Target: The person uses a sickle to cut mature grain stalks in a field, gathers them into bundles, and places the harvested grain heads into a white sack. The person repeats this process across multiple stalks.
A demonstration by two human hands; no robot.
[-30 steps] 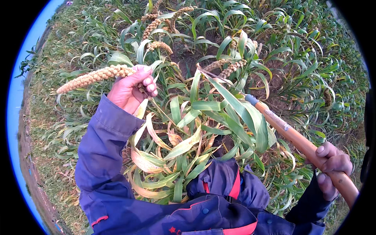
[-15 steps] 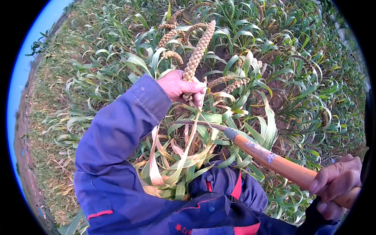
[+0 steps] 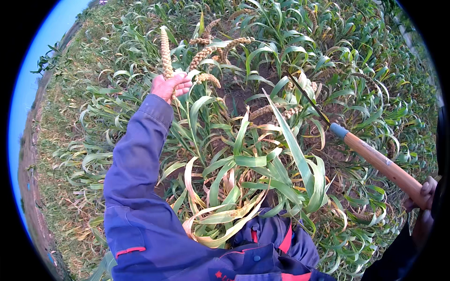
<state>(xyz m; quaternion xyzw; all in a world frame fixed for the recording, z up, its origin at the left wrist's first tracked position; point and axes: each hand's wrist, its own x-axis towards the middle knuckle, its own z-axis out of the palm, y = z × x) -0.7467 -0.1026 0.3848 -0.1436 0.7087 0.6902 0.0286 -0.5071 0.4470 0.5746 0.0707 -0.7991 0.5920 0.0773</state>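
Observation:
My left hand (image 3: 171, 86) reaches out to the upper left and grips a millet head (image 3: 165, 52) near its base. The tan, lumpy head stands almost upright above the hand, with the fingers pointing right. At the right edge my right hand (image 3: 423, 193), partly cut off by the dark rim, is closed around the wooden handle of a sickle (image 3: 382, 163). The sickle's thin dark blade (image 3: 307, 97) points up and left over the plants, beyond a grey-blue collar. More millet heads (image 3: 202, 56) droop on their stalks right of my left hand.
Long green and yellowing leaves (image 3: 251, 161) rise close in front of my body. Two lower millet heads (image 3: 281, 112) hang below the blade. Dense leafy plants surround me, with brown soil (image 3: 236, 100) showing between them. A dirt strip (image 3: 35, 154) runs along the left.
My left hand has moved left and away from me with the millet head. The sickle has swung right, its blade now raised and clear of the stalk. My right hand has moved up toward the rim.

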